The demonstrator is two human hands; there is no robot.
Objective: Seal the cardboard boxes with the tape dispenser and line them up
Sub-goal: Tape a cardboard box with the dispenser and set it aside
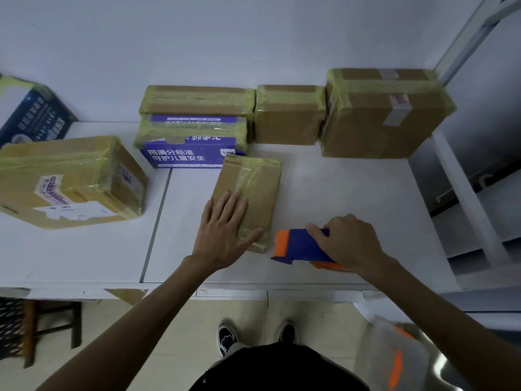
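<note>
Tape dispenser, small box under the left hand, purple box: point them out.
tape dispenser (pixel 300 246), head view, blue body.
small cardboard box (pixel 258 187), head view, taped top face.
purple box (pixel 194 154), head view, printed front face.

The white table (pixel 338 198) carries a flat brown box (pixel 259 187) at centre frame, with a tape dispenser (pixel 298 246) to its lower right. Across the upper frame sit a purple box (pixel 191 153), a wide brown box (pixel 197 101), a small brown box (pixel 290 119) and a big brown box (pixel 386 117). At left are a labelled brown box (pixel 67 182) and a dark blue box (pixel 31 117).
</note>
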